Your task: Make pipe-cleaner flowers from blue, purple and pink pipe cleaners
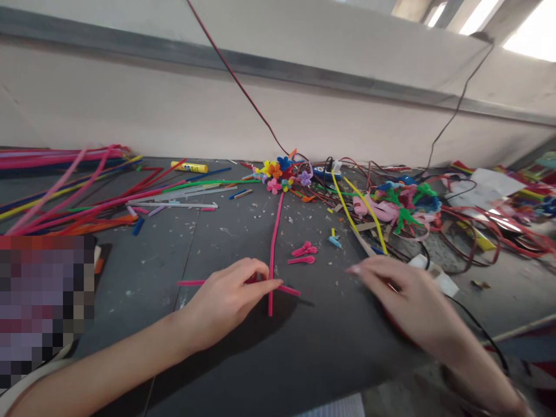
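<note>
Pinching a pink pipe cleaner [191,283] where it crosses a second pipe cleaner [272,243], the left hand [228,301] sits nearly closed on the desk [143,272]. Small pink pieces [303,252] lie just ahead of it. The right hand [408,304] is half curled; whether it holds anything, I cannot tell.

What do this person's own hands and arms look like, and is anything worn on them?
The left hand and right hand are bare, without gloves. No watch or bracelet shows on either wrist. The left forearm is bare and leads to a pale sleeve edge at the lower corner. No right sleeve is in view.
</note>
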A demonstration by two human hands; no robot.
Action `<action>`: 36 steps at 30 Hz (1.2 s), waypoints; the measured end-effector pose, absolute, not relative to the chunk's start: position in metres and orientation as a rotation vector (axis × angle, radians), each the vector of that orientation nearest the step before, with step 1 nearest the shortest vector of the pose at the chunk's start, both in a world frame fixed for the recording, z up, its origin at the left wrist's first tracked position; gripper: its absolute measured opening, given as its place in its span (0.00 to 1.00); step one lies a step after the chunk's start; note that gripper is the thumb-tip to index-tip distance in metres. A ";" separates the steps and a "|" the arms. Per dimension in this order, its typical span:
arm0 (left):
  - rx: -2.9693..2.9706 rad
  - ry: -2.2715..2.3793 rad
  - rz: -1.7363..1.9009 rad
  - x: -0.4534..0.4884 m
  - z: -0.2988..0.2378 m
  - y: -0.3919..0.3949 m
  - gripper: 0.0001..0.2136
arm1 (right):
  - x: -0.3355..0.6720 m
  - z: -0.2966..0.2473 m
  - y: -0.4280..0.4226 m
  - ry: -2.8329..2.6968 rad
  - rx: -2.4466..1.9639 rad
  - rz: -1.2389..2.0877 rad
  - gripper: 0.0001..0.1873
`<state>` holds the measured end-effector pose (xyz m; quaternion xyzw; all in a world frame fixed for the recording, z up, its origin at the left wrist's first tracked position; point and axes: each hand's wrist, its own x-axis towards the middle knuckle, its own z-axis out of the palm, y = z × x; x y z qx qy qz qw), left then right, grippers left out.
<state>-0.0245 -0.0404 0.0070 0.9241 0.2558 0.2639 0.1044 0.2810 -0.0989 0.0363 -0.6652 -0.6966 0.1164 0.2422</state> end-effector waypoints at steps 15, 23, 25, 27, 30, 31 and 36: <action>2.257 0.928 1.117 -0.020 0.033 -0.039 0.06 | 0.175 0.015 -0.036 -1.178 -0.887 1.975 0.05; 1.434 1.026 0.612 -0.012 0.012 -0.043 0.13 | 0.168 0.009 -0.040 -1.776 -1.062 1.018 0.05; 1.396 1.038 0.613 -0.014 0.011 -0.041 0.13 | 0.166 0.007 -0.043 -1.831 -1.066 0.888 0.05; 1.389 1.051 0.609 -0.016 0.009 -0.040 0.11 | 0.163 0.005 -0.045 -1.845 -1.053 0.824 0.05; 1.360 1.068 0.584 -0.016 0.008 -0.038 0.10 | 0.159 0.005 -0.047 -1.843 -1.046 0.816 0.05; 1.332 1.060 0.571 -0.016 0.008 -0.038 0.10 | 0.158 0.006 -0.047 -1.836 -1.047 0.834 0.05; 1.041 0.870 0.464 -0.017 0.010 -0.037 0.10 | 0.162 0.014 -0.047 -1.607 -1.044 1.044 0.06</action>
